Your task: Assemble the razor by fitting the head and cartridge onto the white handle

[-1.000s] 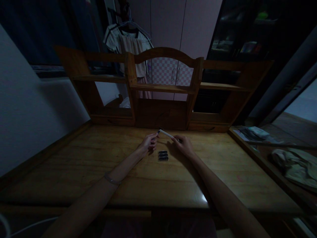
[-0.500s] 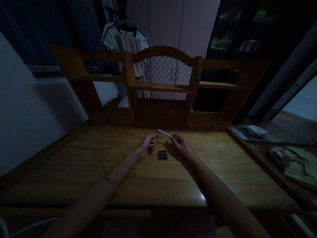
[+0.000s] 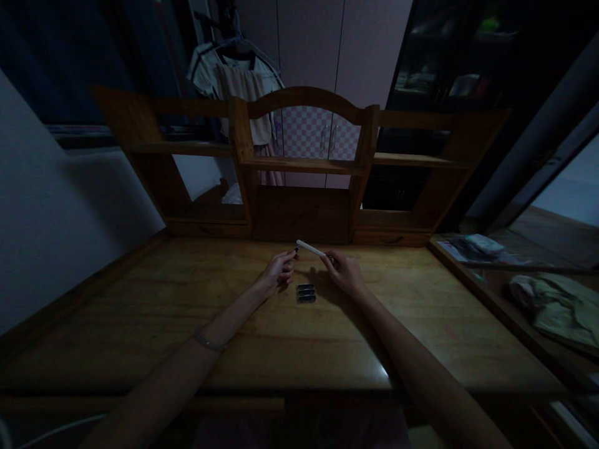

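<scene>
My right hand (image 3: 345, 270) is closed on the near end of a slim white stick (image 3: 311, 248), whose exact kind I cannot make out. The stick tilts up and leftward above the desk. Thumb and fingers of my left hand (image 3: 279, 269) pinch a small dark piece (image 3: 296, 249) right by the stick's far tip; whether the two touch is hard to tell. Below, between both hands, several small dark cylinders that look like batteries (image 3: 306, 293) lie side by side on the wooden desk (image 3: 243, 349).
A wooden shelf unit (image 3: 304, 163) with small drawers stands along the desk's back edge. To the right, a lower surface holds papers and plastic (image 3: 482, 245) and a crumpled pale cloth (image 3: 561, 305). Clothes (image 3: 243, 81) hang behind. The room is dim.
The white stick has turned slightly in my right hand, so its far tip now shows pale instead of dark. My left hand stays almost in place, and the view shifts a little.
</scene>
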Demonstrator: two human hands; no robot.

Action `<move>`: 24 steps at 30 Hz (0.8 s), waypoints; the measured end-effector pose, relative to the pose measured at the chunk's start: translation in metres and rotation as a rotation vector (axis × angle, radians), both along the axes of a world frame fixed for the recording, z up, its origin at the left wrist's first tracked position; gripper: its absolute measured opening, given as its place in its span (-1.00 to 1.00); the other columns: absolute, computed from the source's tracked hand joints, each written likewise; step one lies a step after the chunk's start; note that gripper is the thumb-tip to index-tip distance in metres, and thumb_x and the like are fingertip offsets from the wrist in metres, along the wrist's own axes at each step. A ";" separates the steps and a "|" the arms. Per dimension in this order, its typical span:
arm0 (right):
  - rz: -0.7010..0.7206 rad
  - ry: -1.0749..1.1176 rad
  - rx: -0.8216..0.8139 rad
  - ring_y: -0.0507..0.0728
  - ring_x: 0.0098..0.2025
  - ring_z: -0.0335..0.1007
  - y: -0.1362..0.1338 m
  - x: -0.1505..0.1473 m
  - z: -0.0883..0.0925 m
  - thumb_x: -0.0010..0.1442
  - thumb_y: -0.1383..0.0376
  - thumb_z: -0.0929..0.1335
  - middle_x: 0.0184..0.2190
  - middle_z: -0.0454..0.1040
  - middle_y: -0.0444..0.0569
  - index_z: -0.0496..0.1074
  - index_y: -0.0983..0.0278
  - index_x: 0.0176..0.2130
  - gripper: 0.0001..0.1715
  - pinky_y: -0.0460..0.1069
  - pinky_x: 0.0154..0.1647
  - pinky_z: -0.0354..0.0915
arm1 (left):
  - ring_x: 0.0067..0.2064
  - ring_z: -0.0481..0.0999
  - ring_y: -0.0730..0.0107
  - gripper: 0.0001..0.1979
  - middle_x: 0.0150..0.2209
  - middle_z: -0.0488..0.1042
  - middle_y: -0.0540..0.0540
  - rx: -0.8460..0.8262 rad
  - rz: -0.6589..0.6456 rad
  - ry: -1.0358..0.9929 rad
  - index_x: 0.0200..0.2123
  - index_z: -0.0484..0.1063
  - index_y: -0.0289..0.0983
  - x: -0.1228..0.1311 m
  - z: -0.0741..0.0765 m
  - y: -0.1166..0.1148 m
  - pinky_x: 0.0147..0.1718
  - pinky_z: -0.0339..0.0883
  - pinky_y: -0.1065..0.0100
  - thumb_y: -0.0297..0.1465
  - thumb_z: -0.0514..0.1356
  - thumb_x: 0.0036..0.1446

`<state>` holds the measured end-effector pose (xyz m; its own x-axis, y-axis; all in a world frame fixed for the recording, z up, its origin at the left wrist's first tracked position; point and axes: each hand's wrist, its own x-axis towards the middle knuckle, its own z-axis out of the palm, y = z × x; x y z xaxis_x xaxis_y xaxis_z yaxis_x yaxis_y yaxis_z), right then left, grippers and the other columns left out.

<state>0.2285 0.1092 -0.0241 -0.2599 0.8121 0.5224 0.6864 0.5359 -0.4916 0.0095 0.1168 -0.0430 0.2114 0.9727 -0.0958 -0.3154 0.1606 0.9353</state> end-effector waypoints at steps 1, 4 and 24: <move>0.009 -0.001 0.000 0.07 -0.40 0.37 -0.001 -0.001 0.000 0.29 0.01 0.17 -0.39 0.51 -0.03 0.48 0.22 -0.19 -0.55 -0.09 -0.40 0.11 | -0.78 -0.13 0.67 -0.78 -0.71 -0.10 0.23 0.002 -0.001 0.001 -0.34 0.32 -0.27 0.000 0.001 0.000 -0.78 0.02 0.54 -0.22 0.14 0.12; 0.021 0.002 -0.004 0.08 -0.38 0.38 -0.001 -0.002 0.001 0.29 0.01 0.17 -0.38 0.51 -0.02 0.48 0.22 -0.20 -0.55 -0.09 -0.37 0.13 | -0.78 -0.13 0.66 -0.78 -0.71 -0.11 0.23 0.010 -0.002 -0.001 -0.34 0.32 -0.27 0.001 0.001 -0.001 -0.79 0.02 0.53 -0.21 0.14 0.12; -0.007 -0.032 -0.013 0.04 -0.42 0.35 0.000 0.000 0.000 0.30 0.03 0.16 -0.42 0.49 -0.06 0.48 0.24 -0.21 -0.54 -0.11 -0.40 0.10 | -0.79 -0.13 0.67 -0.74 -0.71 -0.09 0.23 0.001 -0.014 -0.011 -0.33 0.32 -0.27 -0.001 -0.004 0.003 -0.80 0.02 0.54 -0.18 0.16 0.11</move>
<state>0.2284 0.1091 -0.0240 -0.2705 0.8204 0.5038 0.7054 0.5250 -0.4762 0.0085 0.1199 -0.0467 0.2261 0.9697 -0.0921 -0.3235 0.1639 0.9319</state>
